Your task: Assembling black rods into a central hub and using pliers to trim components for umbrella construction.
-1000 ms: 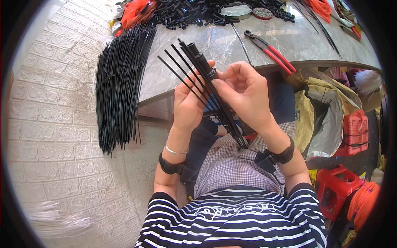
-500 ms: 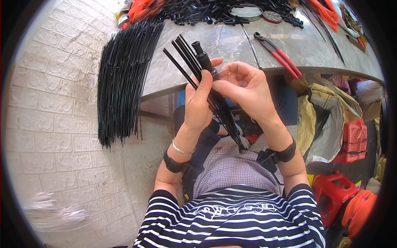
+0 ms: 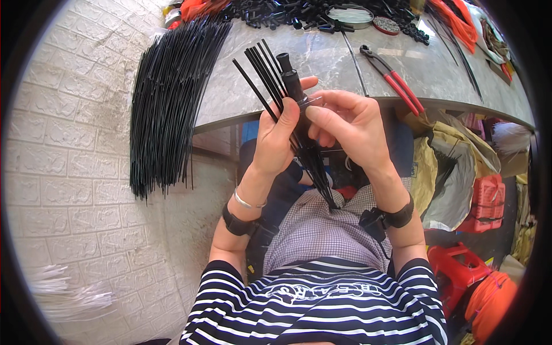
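Observation:
My left hand [image 3: 273, 141] is closed around a bundle of thin black rods [image 3: 315, 167]. The rod tops fan out above my thumb, while the lower ends converge toward my lap. Between that thumb and fingers stands a black tubular fitting [image 3: 292, 83] with a flared top, tilted slightly left. My right hand [image 3: 359, 123] is beside it, thumb and forefinger pinched together at the fitting's lower part. A thin, pale, pin-like piece [image 3: 314, 100] shows between the fingertips and the fitting; its exact kind is too small to make out.
A thick sheaf of black rods [image 3: 167, 109] hangs over the table's left end. Red-handled cutters [image 3: 394, 83] lie on the grey table [image 3: 322, 49]. Behind are black fittings [image 3: 270, 14], a dish of white sticks [image 3: 349, 15] and a red dish of small metal parts [image 3: 386, 25].
Both hands keep their grip on the same things. The right fingers have shifted slightly at the fitting, with the other fingers curling lower. The whole view has moved a little.

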Action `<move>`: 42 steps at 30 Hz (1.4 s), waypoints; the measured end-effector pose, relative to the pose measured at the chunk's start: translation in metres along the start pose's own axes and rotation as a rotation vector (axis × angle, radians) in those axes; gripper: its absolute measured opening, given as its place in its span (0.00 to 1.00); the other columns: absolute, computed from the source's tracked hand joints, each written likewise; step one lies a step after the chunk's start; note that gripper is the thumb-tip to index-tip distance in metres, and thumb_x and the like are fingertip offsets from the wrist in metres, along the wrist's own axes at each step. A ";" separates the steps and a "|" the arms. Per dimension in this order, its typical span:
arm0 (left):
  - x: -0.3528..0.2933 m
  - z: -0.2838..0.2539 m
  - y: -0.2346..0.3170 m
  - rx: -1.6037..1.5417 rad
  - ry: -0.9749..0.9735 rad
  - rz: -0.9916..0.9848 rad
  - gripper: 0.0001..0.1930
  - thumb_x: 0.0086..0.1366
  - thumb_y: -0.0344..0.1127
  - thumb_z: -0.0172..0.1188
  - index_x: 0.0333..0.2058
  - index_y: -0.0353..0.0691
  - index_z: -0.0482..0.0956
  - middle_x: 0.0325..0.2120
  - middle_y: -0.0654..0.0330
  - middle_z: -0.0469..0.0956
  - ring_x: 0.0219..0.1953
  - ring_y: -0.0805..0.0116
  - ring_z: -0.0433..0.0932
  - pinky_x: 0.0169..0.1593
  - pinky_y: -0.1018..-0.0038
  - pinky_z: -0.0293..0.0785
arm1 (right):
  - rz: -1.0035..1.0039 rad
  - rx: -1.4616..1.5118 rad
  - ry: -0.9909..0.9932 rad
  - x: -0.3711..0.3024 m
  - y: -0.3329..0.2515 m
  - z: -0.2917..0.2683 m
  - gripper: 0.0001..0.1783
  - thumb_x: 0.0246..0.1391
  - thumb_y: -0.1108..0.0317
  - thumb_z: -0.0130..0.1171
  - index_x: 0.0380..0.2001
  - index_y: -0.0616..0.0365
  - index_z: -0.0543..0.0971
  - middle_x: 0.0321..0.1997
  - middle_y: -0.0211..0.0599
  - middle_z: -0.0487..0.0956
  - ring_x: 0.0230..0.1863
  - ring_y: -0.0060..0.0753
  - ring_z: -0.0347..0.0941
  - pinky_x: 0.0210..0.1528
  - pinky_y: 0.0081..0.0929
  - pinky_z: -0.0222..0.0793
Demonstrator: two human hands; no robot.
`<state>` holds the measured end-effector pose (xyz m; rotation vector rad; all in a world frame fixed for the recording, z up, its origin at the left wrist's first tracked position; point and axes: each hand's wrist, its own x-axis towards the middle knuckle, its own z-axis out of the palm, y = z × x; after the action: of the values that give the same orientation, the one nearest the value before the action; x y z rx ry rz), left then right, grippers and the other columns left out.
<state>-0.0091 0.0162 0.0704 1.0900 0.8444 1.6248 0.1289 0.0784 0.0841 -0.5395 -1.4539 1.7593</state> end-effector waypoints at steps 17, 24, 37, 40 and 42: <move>0.000 -0.002 -0.004 -0.192 -0.114 -0.021 0.31 0.71 0.52 0.42 0.59 0.28 0.59 0.23 0.62 0.71 0.23 0.75 0.70 0.29 0.79 0.67 | 0.068 0.097 -0.079 0.002 -0.006 -0.004 0.10 0.52 0.72 0.62 0.34 0.69 0.78 0.21 0.37 0.80 0.21 0.21 0.78 0.18 0.11 0.69; 0.000 0.002 -0.007 -0.284 -0.163 -0.082 0.34 0.71 0.57 0.37 0.60 0.28 0.57 0.22 0.65 0.66 0.18 0.79 0.62 0.22 0.80 0.60 | 0.049 0.014 -0.096 0.007 -0.006 -0.013 0.09 0.50 0.72 0.64 0.32 0.67 0.78 0.22 0.38 0.81 0.20 0.22 0.78 0.17 0.11 0.64; 0.015 -0.132 0.033 0.033 1.159 0.319 0.13 0.68 0.43 0.52 0.33 0.40 0.65 0.19 0.66 0.66 0.17 0.76 0.63 0.18 0.76 0.61 | 0.066 0.106 0.336 -0.009 0.037 -0.101 0.10 0.53 0.67 0.62 0.36 0.61 0.78 0.21 0.22 0.72 0.19 0.12 0.66 0.21 0.10 0.58; 0.009 -0.159 0.054 -0.134 0.832 -0.020 0.13 0.68 0.46 0.52 0.37 0.42 0.67 0.19 0.67 0.64 0.17 0.76 0.60 0.21 0.78 0.59 | 0.186 0.165 0.240 -0.006 0.045 -0.115 0.09 0.54 0.67 0.61 0.37 0.59 0.78 0.20 0.21 0.71 0.19 0.11 0.65 0.21 0.11 0.59; 0.009 -0.165 0.058 -0.106 0.932 0.083 0.13 0.68 0.48 0.51 0.37 0.43 0.67 0.19 0.68 0.62 0.18 0.77 0.60 0.22 0.79 0.58 | 0.199 0.160 0.232 -0.007 0.048 -0.117 0.10 0.54 0.66 0.61 0.37 0.60 0.78 0.21 0.21 0.71 0.19 0.11 0.65 0.22 0.11 0.59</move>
<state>-0.1839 0.0035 0.0656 0.2378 1.2772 2.2421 0.2054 0.1443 0.0069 -0.7960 -1.1205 1.8768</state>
